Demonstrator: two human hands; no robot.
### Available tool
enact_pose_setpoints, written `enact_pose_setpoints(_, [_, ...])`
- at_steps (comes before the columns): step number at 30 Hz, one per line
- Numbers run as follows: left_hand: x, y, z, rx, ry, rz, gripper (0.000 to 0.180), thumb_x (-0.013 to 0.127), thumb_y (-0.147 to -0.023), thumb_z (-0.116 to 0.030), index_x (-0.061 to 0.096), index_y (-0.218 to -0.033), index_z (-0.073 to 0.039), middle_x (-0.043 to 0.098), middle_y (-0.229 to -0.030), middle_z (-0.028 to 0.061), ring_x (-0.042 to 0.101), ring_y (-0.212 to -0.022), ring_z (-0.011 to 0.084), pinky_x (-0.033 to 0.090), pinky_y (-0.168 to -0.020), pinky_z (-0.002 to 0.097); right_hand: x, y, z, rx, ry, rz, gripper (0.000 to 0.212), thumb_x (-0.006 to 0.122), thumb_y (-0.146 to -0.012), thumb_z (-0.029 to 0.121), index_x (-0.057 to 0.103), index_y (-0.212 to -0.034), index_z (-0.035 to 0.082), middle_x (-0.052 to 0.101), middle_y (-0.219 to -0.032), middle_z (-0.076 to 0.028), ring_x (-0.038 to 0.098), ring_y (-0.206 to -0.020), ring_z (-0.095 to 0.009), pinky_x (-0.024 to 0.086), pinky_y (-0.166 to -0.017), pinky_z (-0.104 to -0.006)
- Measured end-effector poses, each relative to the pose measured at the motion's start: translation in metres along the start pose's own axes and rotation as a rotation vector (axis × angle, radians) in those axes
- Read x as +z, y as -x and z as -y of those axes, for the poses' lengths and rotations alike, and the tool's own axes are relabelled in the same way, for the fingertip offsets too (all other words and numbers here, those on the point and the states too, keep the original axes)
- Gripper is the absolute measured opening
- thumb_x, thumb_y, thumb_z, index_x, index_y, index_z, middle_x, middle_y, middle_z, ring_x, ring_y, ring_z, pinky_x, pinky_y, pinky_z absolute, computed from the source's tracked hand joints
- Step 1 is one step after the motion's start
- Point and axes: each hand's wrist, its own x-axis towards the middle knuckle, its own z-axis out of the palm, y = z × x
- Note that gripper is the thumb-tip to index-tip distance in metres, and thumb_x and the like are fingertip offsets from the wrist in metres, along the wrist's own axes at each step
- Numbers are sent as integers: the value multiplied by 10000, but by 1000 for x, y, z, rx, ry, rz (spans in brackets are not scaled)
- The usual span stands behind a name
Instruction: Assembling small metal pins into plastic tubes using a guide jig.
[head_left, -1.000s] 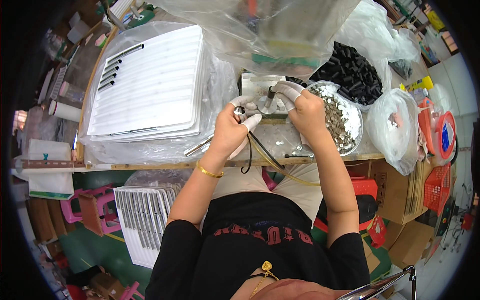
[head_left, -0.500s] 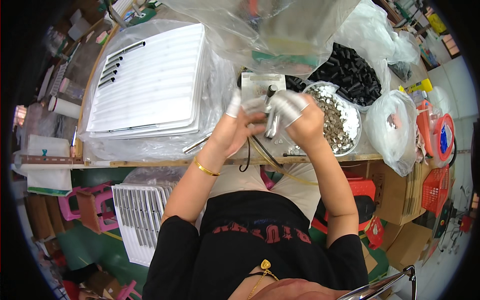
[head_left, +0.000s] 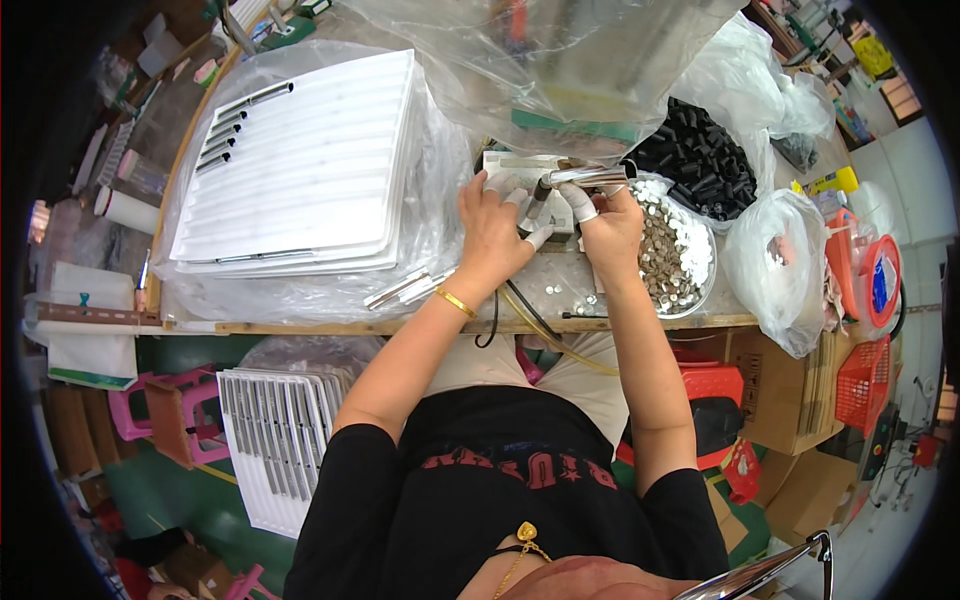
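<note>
My right hand [head_left: 612, 235], with white finger covers, grips a shiny chrome tube [head_left: 590, 177] that lies crosswise, its dark open end to the right. My left hand [head_left: 495, 238], also in finger covers, closes thumb and fingers round a short dark cylinder [head_left: 535, 208] that slants down from the tube's left end. Whether the two pieces are joined I cannot tell. Behind the hands is a small pale metal block [head_left: 510, 163], partly covered by them. More chrome tubes [head_left: 405, 290] lie by my left wrist.
A bowl of small silver and white discs [head_left: 665, 250] stands to the right, below a heap of black caps [head_left: 705, 165] in plastic. White trays [head_left: 300, 180] with several tubes are stacked on the left. A clear plastic bag [head_left: 570, 70] hangs over the bench; a knotted bag [head_left: 770, 265] sits far right.
Both hands, blurred earlier, now show sharply. The chrome tube has swung from near upright to crosswise in my right hand, and my left hand has moved to the dark cylinder.
</note>
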Motion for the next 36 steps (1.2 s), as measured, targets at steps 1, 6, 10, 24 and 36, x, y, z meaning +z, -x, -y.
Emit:
enact_pose_setpoints(1, [-3, -1, -1, -41, -27, 56, 521, 788, -642, -327, 639, -1022, -3, 519, -1157, 218, 324, -1226, 432, 228, -1037, 536, 1, 0, -1, 28, -58, 3, 174, 733, -781, 80, 665, -935, 35, 612, -786, 29, 429, -579, -39, 356, -495, -224])
enact_pose_setpoints(6, [-3, -1, -1, -62, 48, 53, 484, 789, -642, -284, 651, -982, 31, 516, -1137, 233, 300, -1239, 438, 207, -1039, 541, 1, -3, 3, 117, -328, 28, 222, 686, -837, 74, 630, -1042, 10, 652, -921, -17, 544, -712, -62, 445, -622, -221])
enact_pose_setpoints(10, [-3, 1, 0, -84, 33, 93, 518, 795, -649, -286, 632, -1066, -23, 490, -1238, 208, 298, -1262, 420, 230, -1064, 505, -2, -5, 4, 285, -493, 69, 283, 653, -860, 56, 588, -1121, -33, 654, -1018, -81, 603, -911, -135, 471, -812, -257])
enact_pose_setpoints(24, [-2, 4, 2, -32, 60, 76, 512, 802, -635, -262, 638, -1059, -27, 512, -1158, 217, 286, -1265, 430, 242, -1056, 509, -9, 3, 3, 160, -490, 216, 335, 617, -872, 21, 547, -1197, -20, 636, -1099, -90, 608, -972, -155, 474, -868, -292])
enact_pose_setpoints(36, [-2, 2, 3, -70, 72, 102, 507, 802, -626, -290, 653, -1032, -25, 516, -1168, 219, 298, -1263, 429, 246, -1056, 500, -18, 4, 13, 59, -435, -1, 267, 599, -891, 21, 566, -1151, -33, 637, -1047, -67, 600, -950, -126, 475, -829, -260])
